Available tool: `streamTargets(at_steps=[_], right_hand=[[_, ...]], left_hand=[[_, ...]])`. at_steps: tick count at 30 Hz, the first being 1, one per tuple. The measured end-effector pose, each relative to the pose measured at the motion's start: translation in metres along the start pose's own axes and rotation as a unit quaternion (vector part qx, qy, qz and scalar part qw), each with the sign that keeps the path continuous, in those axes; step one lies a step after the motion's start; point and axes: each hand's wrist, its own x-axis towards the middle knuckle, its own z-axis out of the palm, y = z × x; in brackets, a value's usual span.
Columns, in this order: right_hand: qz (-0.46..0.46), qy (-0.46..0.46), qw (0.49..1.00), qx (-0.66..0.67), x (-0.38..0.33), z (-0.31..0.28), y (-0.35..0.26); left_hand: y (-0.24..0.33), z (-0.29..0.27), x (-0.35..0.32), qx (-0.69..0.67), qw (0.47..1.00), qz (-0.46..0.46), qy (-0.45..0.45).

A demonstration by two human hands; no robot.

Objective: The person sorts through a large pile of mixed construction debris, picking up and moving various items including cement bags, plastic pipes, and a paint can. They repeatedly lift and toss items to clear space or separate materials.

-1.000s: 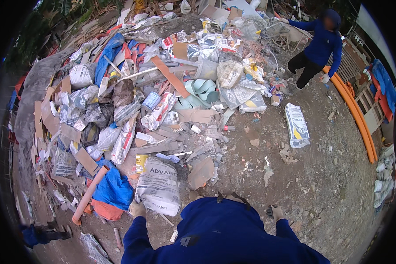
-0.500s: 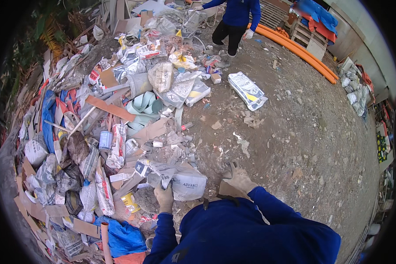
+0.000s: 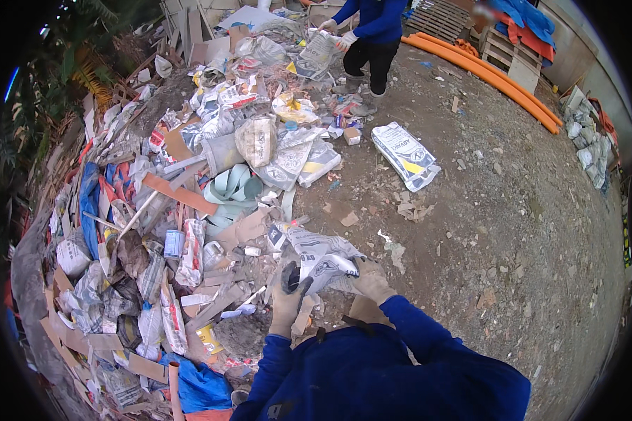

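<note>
A crumpled grey-white cement bag hangs just in front of me, its printed side facing up. My right hand, in a pale work glove, is closed on the bag's right edge. Beside its lower left side is my left hand, gloved with dark fingertips, its fingers and thumb apart. Whether those fingertips touch the bag is hard to tell. Farther out on the dirt lies a flattened white cement bag with a yellow patch.
A heap of rubbish spreads to my left, with a green rolled strip, a blue can and a blue tarp. Another person stands at the far side holding a bag. Orange pipes lie at the far right.
The cement bag has risen and swung right. My right hand has come onto its edge, while my left hand has loosened. The other person has brought both hands to a bag.
</note>
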Motion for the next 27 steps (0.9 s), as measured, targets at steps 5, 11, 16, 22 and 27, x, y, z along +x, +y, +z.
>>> streamTargets(at_steps=[5,11,16,22,27], right_hand=[[0.171,0.024,0.983,0.067,0.021,-0.017,0.133],[0.287,0.030,0.951,0.110,0.018,-0.029,0.272],[0.417,0.042,0.892,0.170,0.015,-0.023,0.338],[0.549,0.157,0.756,0.320,0.038,-0.044,0.383],[0.507,0.317,0.713,0.366,0.070,-0.080,0.428]], left_hand=[[-0.074,-0.027,0.016,0.187,0.977,-0.093,0.037],[-0.176,-0.079,-0.120,-0.072,0.844,-0.436,0.304],[-0.225,-0.059,-0.169,-0.149,0.836,-0.479,0.221],[-0.217,-0.027,-0.061,-0.134,0.883,-0.422,0.153],[-0.140,-0.025,0.175,-0.079,0.901,-0.386,0.182]])
